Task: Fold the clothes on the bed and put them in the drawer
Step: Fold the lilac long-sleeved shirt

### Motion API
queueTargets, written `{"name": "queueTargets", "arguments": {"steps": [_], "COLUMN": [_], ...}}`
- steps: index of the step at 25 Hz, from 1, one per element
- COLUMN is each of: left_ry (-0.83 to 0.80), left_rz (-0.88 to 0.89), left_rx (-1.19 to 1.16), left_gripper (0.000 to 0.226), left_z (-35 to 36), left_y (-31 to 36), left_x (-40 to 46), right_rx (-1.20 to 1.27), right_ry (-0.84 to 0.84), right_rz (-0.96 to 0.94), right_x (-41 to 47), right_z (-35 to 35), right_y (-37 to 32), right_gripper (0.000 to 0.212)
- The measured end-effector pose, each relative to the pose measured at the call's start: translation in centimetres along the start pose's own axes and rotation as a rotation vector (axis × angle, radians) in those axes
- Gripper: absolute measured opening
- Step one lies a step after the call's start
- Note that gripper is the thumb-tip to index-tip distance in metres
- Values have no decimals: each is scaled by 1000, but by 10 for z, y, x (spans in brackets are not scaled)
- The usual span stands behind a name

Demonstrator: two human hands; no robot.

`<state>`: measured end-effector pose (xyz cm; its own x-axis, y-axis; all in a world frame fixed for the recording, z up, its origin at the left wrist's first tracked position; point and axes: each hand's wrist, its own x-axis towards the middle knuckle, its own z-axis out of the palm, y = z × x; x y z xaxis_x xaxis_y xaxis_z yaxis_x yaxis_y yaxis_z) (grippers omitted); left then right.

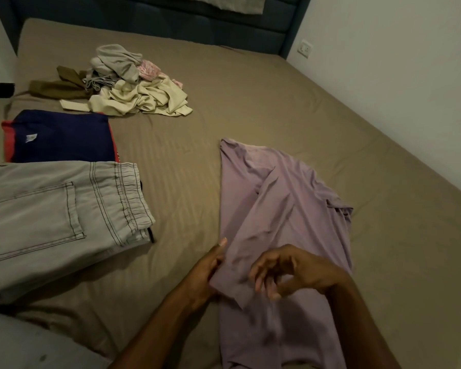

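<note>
Lying lengthwise away from the person, the lilac shirt (285,209) spreads on the bed (250,89), hem nearest, collar end toward the headboard (171,20). The left hand (210,272) pinches the folded-in sleeve cuff at the shirt's left edge; the right hand (290,270) hovers just above the cloth, fingers loosely curled, holding nothing. Both sit at the near end. 2 folded garments, grey jeans (59,217) and a navy piece (61,137), lie left; the unfolded pile (133,81) waits farther off. No drawer shows.
</note>
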<state>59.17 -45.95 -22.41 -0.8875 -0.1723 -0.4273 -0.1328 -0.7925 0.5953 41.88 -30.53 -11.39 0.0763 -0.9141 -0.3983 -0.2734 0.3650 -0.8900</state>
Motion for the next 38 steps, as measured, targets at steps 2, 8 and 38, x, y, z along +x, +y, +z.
{"name": "queueTargets", "arguments": {"steps": [2, 8, 38], "left_ry": [47, 65, -172], "left_rz": [139, 558, -318], "left_rx": [184, 756, 756], "left_gripper": [28, 22, 61], "left_z": [3, 16, -10], "left_y": [-19, -38, -28], "left_x": [-1, -5, -38], "right_rx": [19, -10, -709], "right_ry": [349, 1260, 704], "right_rz": [120, 310, 79], "right_x": [19, 96, 168], "right_z": [7, -49, -79], "right_y": [25, 41, 90], "right_gripper": [24, 33, 58]}}
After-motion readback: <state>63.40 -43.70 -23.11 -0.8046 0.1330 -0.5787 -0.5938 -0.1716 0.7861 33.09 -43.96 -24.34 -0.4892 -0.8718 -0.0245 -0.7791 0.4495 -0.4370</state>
